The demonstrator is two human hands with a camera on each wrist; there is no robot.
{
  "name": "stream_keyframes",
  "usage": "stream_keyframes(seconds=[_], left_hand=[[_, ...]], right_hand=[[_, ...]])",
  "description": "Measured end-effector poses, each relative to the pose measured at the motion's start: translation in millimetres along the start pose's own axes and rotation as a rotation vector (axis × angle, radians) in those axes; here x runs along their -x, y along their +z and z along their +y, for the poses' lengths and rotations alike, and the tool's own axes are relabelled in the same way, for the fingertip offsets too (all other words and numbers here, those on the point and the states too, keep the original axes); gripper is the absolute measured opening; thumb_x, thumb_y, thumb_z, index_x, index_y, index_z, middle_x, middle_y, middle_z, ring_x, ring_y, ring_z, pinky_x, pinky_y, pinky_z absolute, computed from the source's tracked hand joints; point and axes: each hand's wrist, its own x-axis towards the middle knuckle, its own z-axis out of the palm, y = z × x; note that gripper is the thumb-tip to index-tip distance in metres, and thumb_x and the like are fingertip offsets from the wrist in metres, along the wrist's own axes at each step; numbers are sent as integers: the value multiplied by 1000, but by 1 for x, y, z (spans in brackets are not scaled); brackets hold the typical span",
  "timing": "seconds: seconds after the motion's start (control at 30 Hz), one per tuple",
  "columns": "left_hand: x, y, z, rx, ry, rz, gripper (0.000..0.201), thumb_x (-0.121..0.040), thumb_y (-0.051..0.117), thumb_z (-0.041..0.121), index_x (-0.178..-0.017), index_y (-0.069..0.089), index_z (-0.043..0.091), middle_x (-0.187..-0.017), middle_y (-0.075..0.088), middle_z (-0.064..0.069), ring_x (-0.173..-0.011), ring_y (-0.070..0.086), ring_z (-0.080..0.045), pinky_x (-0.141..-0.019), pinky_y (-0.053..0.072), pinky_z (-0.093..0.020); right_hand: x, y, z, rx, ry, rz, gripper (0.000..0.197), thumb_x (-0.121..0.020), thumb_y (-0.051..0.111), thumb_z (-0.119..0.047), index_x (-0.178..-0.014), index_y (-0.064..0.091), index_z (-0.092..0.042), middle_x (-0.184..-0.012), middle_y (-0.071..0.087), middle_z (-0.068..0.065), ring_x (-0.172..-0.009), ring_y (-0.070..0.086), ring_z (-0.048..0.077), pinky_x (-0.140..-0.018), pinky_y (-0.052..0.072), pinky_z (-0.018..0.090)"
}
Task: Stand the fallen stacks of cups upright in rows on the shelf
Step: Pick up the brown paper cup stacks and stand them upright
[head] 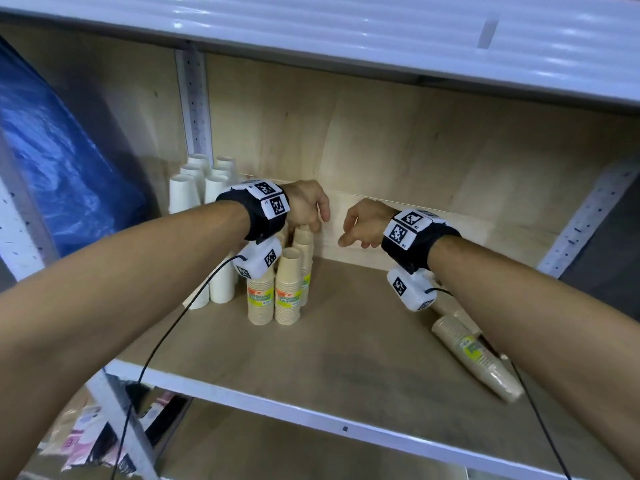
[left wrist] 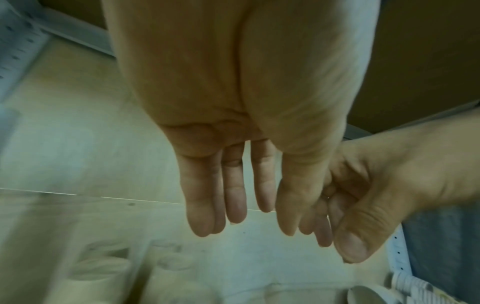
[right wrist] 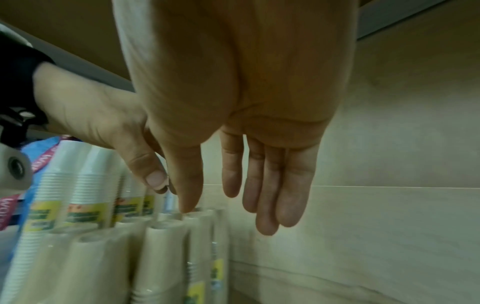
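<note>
Fallen sleeve of tan paper cups [head: 479, 358] lies near the wooden shelf [head: 346, 341] front-right edge; likely light, crushable, best gripped mid-length. Left hand [head: 306, 206] and right hand [head: 363, 223] hang relaxed, empty.

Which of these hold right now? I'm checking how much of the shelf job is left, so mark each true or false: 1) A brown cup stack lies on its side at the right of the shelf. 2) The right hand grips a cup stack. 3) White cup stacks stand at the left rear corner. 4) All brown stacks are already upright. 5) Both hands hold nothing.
1) True: the fallen brown cup stack lies on the wooden shelf, partly under the right forearm.
2) False: the right hand hangs with loose fingers, holding nothing.
3) True: the white cup stacks stand upright there.
4) False: the upright brown cup stacks stand, but one at the right lies fallen.
5) True: the left hand is also empty.
</note>
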Motion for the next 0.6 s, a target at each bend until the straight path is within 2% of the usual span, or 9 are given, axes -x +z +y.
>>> stream_keyframes(seconds=[0.1, 0.23, 0.37, 0.47, 0.6], left_hand=[[-16, 11, 20, 3, 54, -45, 28, -78, 78, 16, -104, 70, 23, -90, 66, 0, -74, 61, -17, -63, 52, -27], [-39, 31, 51, -21, 133, -61, 33, -77, 80, 21, -108, 69, 25, -96, 65, 3, -92, 63, -19, -78, 52, -29], [-61, 55, 82, -6, 213, -100, 35, -78, 80, 21, -110, 68, 28, -100, 65, 4, -97, 62, -17, -87, 50, -30], [-73, 77, 108, -17, 284, -131, 40, -77, 80, 22, -114, 66, 28, -106, 62, 3, -100, 60, -17, -90, 50, -32], [-86, 108, 136, -36, 363, -187, 47, -78, 79, 18, -121, 63, 28, -115, 59, 2, -105, 58, -19, -89, 49, -31]], right_hand=[[9, -5, 28, 17, 77, -2, 38, -78, 80, -32, -108, 67, -12, -73, 63, 0, -74, 65, 20, -69, 53, 30], [27, -15, 69, 28, 187, -6, 37, -80, 79, -31, -108, 67, -9, -79, 62, 1, -86, 63, 22, -72, 51, 31], [48, -17, 108, 45, 281, -4, 40, -81, 77, -32, -107, 68, -2, -105, 69, 12, -100, 67, 29, -82, 54, 36], [64, -14, 136, 50, 356, -16, 40, -80, 77, -36, -103, 71, -3, -110, 69, 10, -102, 66, 28, -85, 53, 35], [88, -6, 166, 49, 440, -36, 43, -80, 76, -37, -108, 70, -5, -112, 67, 8, -107, 63, 26, -90, 51, 34]])
